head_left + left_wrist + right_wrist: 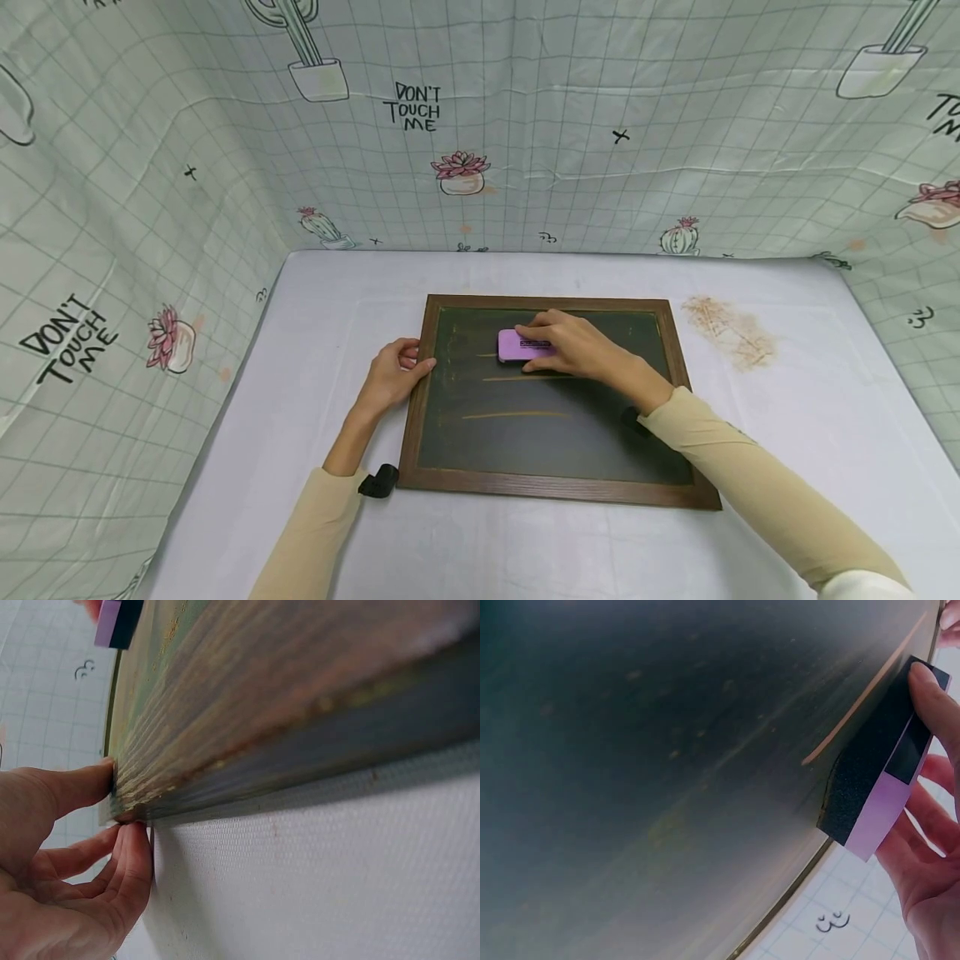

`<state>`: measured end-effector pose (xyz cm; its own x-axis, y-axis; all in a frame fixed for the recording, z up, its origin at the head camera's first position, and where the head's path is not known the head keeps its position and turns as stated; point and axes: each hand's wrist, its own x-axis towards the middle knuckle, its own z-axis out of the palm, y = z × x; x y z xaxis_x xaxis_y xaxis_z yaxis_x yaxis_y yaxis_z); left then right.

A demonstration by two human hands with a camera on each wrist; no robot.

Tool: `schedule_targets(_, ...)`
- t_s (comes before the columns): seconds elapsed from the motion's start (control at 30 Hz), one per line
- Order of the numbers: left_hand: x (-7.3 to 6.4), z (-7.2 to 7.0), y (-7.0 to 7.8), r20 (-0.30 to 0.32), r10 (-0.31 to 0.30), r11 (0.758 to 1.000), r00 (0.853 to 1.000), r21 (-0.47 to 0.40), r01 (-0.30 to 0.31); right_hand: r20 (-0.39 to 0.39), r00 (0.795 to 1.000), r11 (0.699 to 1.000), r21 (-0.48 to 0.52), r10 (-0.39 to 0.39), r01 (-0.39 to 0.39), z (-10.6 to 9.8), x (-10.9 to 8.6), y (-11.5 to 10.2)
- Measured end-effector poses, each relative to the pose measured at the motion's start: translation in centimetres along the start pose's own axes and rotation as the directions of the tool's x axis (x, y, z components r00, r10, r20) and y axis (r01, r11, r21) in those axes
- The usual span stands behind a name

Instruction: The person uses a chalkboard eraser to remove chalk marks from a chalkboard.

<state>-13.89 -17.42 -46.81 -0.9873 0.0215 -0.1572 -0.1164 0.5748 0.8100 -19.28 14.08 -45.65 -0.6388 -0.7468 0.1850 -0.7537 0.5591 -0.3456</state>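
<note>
A chalkboard [487, 450] with a brown wooden frame lies flat on the white-covered table. My left hand [390, 377] pinches the frame's left edge; in the left wrist view the thumb is on top and the fingers [135, 862] are against the lower side. Over the upper middle of the board, my right hand [581, 346] grips a purple board eraser [512, 344] by its sides. Its dark felt [866, 750] faces the board in the right wrist view. A few yellow-orange chalk lines [514, 414] run across the board, one partly behind the right hand.
Brown chalk-like smudges [731, 329] mark the white cloth right of the board. Behind the table hangs a gridded curtain [525, 125] printed with plants and words; it also runs along both sides. Black wrist straps [380, 481] show near the sleeves.
</note>
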Motion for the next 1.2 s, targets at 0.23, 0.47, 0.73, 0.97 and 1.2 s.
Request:
schedule_targets(0.23,-0.1,-0.1,-0.1,0.003,0.006,1.000,1.000,-0.006,-0.006,-0.007,0.999,0.999,-0.004,-0.033,0.033,0.6,0.8,-0.5)
schedule_targets(0.47,0.0,-0.1,-0.4,0.003,0.006,1.000,1.000,-0.002,-0.006,-0.019,0.997,0.997,-0.014,-0.077,0.077,1.4,1.9,-0.8)
schedule_targets(0.73,0.0,-0.1,-0.4,-0.002,0.013,1.000,1.000,0.002,-0.013,-0.002,0.997,0.997,-0.023,-0.075,0.075,1.9,3.2,-1.7)
schedule_targets(0.97,0.1,0.0,-0.4,-0.013,0.027,1.000,1.000,-0.001,-0.027,0.018,0.998,0.998,-0.025,-0.055,0.056,1.8,3.7,-2.2)
schedule_targets(1.2,0.2,0.0,-0.4,-0.006,0.031,1.000,1.000,-0.005,-0.031,0.048,0.998,0.998,-0.035,-0.047,0.049,1.5,3.6,-2.1)
